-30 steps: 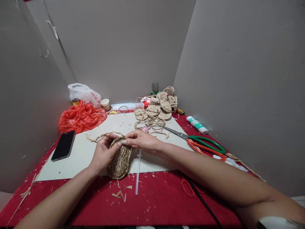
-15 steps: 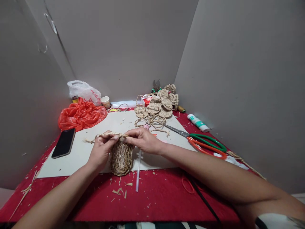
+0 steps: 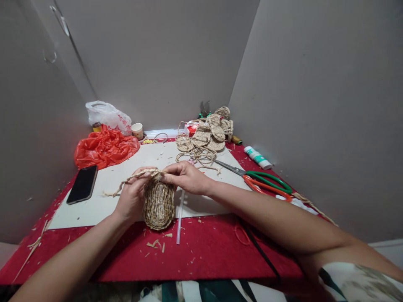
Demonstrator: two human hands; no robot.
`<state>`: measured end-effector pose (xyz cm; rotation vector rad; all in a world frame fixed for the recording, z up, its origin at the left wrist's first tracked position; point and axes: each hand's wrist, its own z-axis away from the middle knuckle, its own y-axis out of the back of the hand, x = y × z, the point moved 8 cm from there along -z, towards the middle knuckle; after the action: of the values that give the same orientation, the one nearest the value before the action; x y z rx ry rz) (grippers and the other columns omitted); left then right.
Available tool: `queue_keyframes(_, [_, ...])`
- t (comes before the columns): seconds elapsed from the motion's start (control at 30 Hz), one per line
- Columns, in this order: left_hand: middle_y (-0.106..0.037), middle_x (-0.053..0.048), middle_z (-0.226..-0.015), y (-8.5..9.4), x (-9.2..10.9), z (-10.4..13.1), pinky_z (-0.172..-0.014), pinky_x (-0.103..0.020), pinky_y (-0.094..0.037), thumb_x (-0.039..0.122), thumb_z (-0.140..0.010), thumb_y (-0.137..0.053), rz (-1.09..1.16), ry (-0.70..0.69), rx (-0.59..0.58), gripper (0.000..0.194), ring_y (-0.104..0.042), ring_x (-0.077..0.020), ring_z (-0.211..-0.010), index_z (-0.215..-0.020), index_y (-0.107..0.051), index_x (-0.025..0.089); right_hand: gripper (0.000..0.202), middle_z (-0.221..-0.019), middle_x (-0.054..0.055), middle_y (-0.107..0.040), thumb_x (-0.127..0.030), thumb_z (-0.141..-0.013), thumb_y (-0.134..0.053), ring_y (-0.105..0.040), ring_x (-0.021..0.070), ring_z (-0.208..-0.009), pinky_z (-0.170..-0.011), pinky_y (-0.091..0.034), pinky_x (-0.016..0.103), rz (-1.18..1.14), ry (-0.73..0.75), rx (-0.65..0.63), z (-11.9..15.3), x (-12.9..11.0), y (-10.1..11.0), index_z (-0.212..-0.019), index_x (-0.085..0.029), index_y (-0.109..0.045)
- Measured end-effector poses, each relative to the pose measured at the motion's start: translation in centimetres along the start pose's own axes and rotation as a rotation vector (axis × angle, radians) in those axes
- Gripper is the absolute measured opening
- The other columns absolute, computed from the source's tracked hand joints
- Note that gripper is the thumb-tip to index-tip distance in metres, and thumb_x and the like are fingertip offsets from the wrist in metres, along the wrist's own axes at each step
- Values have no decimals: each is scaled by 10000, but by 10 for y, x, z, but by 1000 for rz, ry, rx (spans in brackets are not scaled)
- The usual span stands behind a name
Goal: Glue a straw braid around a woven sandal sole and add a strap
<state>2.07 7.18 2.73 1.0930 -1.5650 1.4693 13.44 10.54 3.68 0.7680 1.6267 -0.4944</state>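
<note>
Between my two hands hangs an oval coiled straw piece, made of braided cord wound in rows. My left hand is closed on its upper left edge, thumb in front. At the upper right edge, my right hand pinches the piece with thumb and fingers. A loose braided cord end runs over my left fingers and ends in a frayed tip on the left. A clear glue stick lies on the table just right of the piece. Some fingertips are hidden behind the straw.
A white board covers part of the red cloth. Large scissors lie at right, near a white-green roll. Straw pieces are heaped at the back. A phone, red bag and paper cup stand left.
The oval piece has turned a little, its face now more toward me. My left thumb has moved off the top edge, and the loose cord end has dropped lower left. The view has shifted slightly.
</note>
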Motion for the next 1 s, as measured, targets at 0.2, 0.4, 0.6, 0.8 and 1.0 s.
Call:
queue_keyframes(0.2, [-726,-24,-758,7,-8,-3,-770,-277,-491,288,-674,-769,-141,-9,97,149,-648,-174,-775,-758,-739,168,351,-551,-44,-524,-454,-664,-738,-431,57,-478,-461,-354,195,-62,-59,19,-1,8,0,-697,-117,-648])
queue_keyframes(0.4, [-721,-54,-798,5,9,-2,-722,-288,-494,423,-784,-656,-499,-65,-31,294,-643,-199,-769,-881,-750,161,300,-526,-41,-537,-424,-674,-718,-430,58,-438,-432,-331,199,-83,-81,208,-8,13,33,-677,-135,-639])
queue_keyframes(0.6, [-708,-55,-1036,13,80,13,-805,-262,-457,300,-805,-654,-880,-643,193,232,-626,-192,-913,-1009,-733,224,274,-514,-42,-494,-386,-718,-669,-410,60,-461,-448,-308,202,35,-17,274,-4,-10,53,-619,-138,-609])
queue_keyframes(0.8, [-736,-68,-1013,12,62,-10,-673,-252,-471,323,-799,-653,-863,-420,5,279,-636,-172,-758,-1041,-737,213,319,-554,-34,-506,-438,-736,-657,-408,68,-496,-480,-327,213,110,0,210,-3,-12,42,-651,-132,-627])
queue_keyframes(1.0, [-720,-40,-702,-1,55,3,-611,-242,-452,329,-766,-693,-716,-256,-94,161,-599,-155,-622,-812,-750,186,320,-541,-30,-516,-427,-716,-689,-416,62,-477,-457,-338,201,24,23,326,-5,-9,51,-623,-130,-617])
